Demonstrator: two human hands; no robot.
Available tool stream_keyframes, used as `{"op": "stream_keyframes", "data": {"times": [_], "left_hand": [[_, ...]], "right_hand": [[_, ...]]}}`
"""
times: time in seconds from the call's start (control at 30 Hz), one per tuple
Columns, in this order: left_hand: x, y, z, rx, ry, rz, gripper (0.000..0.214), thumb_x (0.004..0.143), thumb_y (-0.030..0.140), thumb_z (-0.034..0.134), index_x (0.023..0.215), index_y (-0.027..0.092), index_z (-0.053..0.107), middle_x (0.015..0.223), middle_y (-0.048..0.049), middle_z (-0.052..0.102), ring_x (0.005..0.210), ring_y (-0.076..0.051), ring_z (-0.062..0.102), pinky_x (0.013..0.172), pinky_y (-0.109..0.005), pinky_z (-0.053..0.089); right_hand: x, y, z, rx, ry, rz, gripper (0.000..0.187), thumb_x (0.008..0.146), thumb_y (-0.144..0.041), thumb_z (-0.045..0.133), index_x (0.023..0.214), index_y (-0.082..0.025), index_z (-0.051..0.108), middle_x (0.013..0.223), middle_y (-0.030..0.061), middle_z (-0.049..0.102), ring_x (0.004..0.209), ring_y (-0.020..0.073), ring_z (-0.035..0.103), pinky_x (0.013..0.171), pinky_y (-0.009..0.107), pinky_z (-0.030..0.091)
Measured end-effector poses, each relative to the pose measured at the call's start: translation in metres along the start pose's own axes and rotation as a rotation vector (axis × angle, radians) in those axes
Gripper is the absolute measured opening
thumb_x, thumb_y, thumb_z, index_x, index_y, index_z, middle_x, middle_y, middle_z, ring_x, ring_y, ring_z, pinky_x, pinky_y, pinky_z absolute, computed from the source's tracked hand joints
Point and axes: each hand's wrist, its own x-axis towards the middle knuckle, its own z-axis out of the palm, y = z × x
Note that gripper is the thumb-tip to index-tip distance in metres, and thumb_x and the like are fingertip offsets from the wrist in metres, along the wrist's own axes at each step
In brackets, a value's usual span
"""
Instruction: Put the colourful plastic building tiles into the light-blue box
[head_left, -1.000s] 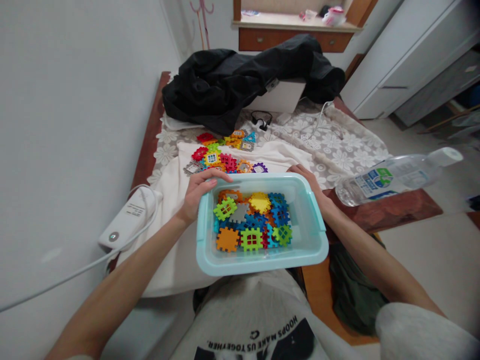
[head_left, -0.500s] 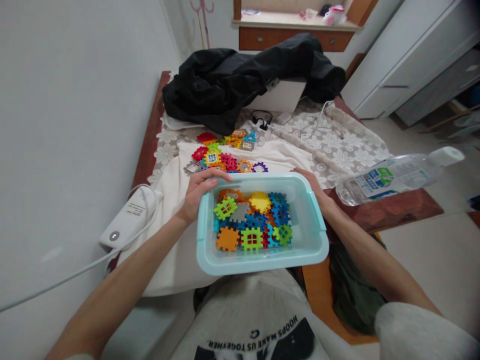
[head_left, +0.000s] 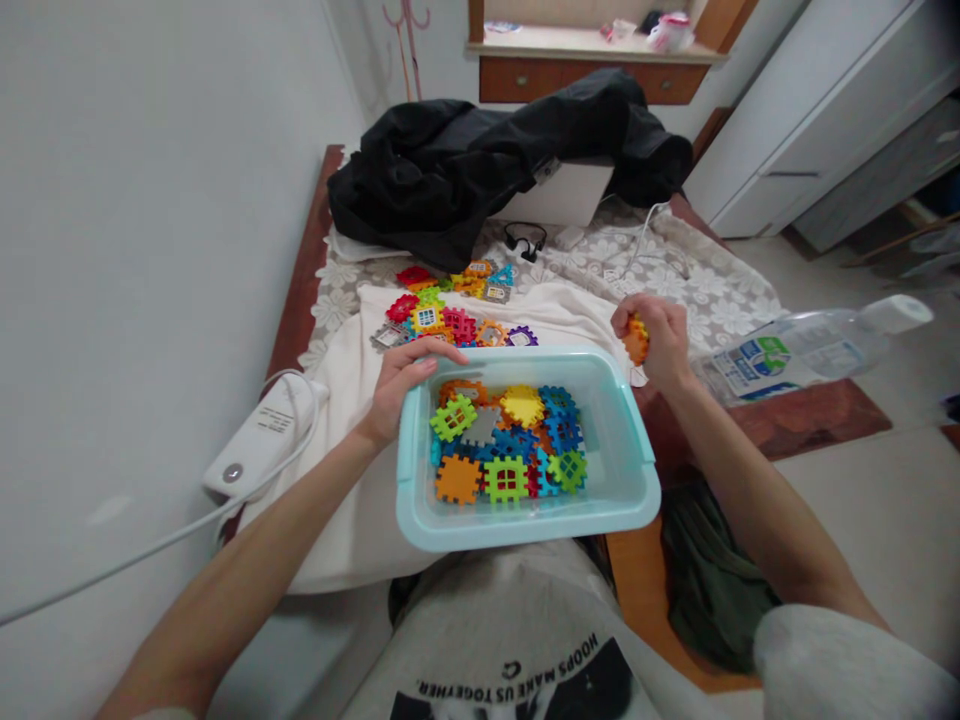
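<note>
A pale blue plastic bin [head_left: 621,500] sits close in front of my body, holding several interlocking plastic tiles [head_left: 523,405] in orange, green, yellow, blue and grey. My left hand [head_left: 401,383] grips its far left corner, fingers over the rim. Just beyond the bin's far right corner, my right hand [head_left: 660,340] is closed around orange and yellow tiles [head_left: 637,340]; how many is hidden by the fingers. Behind the bin, a loose heap of more coloured tiles [head_left: 427,318] lies on a white cloth [head_left: 574,312].
On the right, a clear plastic bottle [head_left: 795,352] lies tilted near the table edge. A white power strip [head_left: 264,435] with a cable is at the left. Farther back are black headphones [head_left: 526,243], a dark jacket [head_left: 450,170] and a white laptop-like panel [head_left: 570,195].
My right hand has come up from behind the bin's right side and moved right, now showing orange and yellow tiles in it. My left hand and the bin stay nearly still.
</note>
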Motion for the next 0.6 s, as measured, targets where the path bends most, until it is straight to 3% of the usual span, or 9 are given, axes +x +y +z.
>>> {"op": "stream_keyframes", "data": {"times": [0.1, 0.2, 0.27, 0.33, 0.4, 0.5, 0.6], "left_hand": [[0.000, 0.001, 0.000, 0.011, 0.006, 0.004, 0.027, 0.083, 0.034, 0.067, 0.089, 0.019, 0.088, 0.090, -0.0072, 0.080, 0.084, -0.023, 0.066, 0.079, -0.034, 0.049], [0.001, 0.001, 0.000, 0.028, 0.007, 0.008, 0.027, 0.084, 0.035, 0.067, 0.089, 0.018, 0.088, 0.090, -0.0075, 0.080, 0.083, -0.023, 0.066, 0.079, -0.035, 0.048], [0.001, 0.001, 0.000, 0.031, 0.005, 0.012, 0.027, 0.084, 0.035, 0.068, 0.089, 0.018, 0.088, 0.089, -0.0073, 0.080, 0.083, -0.023, 0.067, 0.080, -0.035, 0.049], [0.001, 0.001, 0.000, 0.015, 0.006, 0.018, 0.026, 0.084, 0.035, 0.068, 0.088, 0.018, 0.087, 0.087, -0.0067, 0.079, 0.083, -0.023, 0.067, 0.080, -0.035, 0.049], [0.001, 0.000, 0.000, 0.000, 0.002, 0.018, 0.026, 0.084, 0.035, 0.067, 0.089, 0.018, 0.087, 0.088, -0.0069, 0.080, 0.083, -0.023, 0.067, 0.081, -0.035, 0.050], [0.001, 0.000, 0.000, 0.010, -0.006, 0.015, 0.027, 0.084, 0.035, 0.067, 0.090, 0.018, 0.087, 0.091, -0.0078, 0.080, 0.084, -0.024, 0.067, 0.080, -0.035, 0.050], [0.000, 0.000, 0.000, -0.001, -0.005, 0.011, 0.026, 0.085, 0.035, 0.067, 0.090, 0.018, 0.087, 0.090, -0.0075, 0.079, 0.084, -0.024, 0.067, 0.080, -0.035, 0.051]], "right_hand": [[0.008, -0.054, 0.011, 0.018, -0.194, -0.192, 0.062, 0.106, -0.071, 0.050, 0.073, -0.022, 0.069, 0.069, 0.0032, 0.061, 0.060, 0.0170, 0.052, 0.057, 0.033, 0.037], [0.011, -0.104, 0.033, 0.018, -0.555, -0.330, 0.071, 0.105, -0.081, 0.041, 0.091, -0.021, 0.078, 0.087, 0.0064, 0.070, 0.076, 0.0191, 0.063, 0.073, 0.035, 0.050], [0.016, -0.120, 0.046, 0.092, -0.836, -0.360, 0.074, 0.103, -0.084, 0.042, 0.108, -0.022, 0.081, 0.104, 0.0095, 0.076, 0.096, 0.0228, 0.070, 0.092, 0.039, 0.055], [0.026, -0.117, 0.055, 0.191, -1.001, -0.353, 0.073, 0.103, -0.083, 0.044, 0.120, -0.022, 0.081, 0.115, 0.0109, 0.078, 0.112, 0.0253, 0.072, 0.105, 0.041, 0.055], [0.041, -0.096, 0.061, 0.259, -0.954, -0.300, 0.071, 0.106, -0.079, 0.042, 0.123, -0.022, 0.081, 0.117, 0.0109, 0.080, 0.116, 0.0254, 0.074, 0.108, 0.042, 0.055], [0.062, -0.046, 0.072, 0.180, -0.687, -0.208, 0.065, 0.110, -0.073, 0.041, 0.128, -0.024, 0.080, 0.122, 0.0105, 0.080, 0.113, 0.0253, 0.075, 0.107, 0.044, 0.057], [0.067, 0.007, 0.089, -0.094, -0.657, -0.236, 0.063, 0.104, -0.071, 0.058, 0.151, -0.030, 0.067, 0.155, 0.0108, 0.066, 0.143, 0.0321, 0.061, 0.124, 0.054, 0.046]]}}
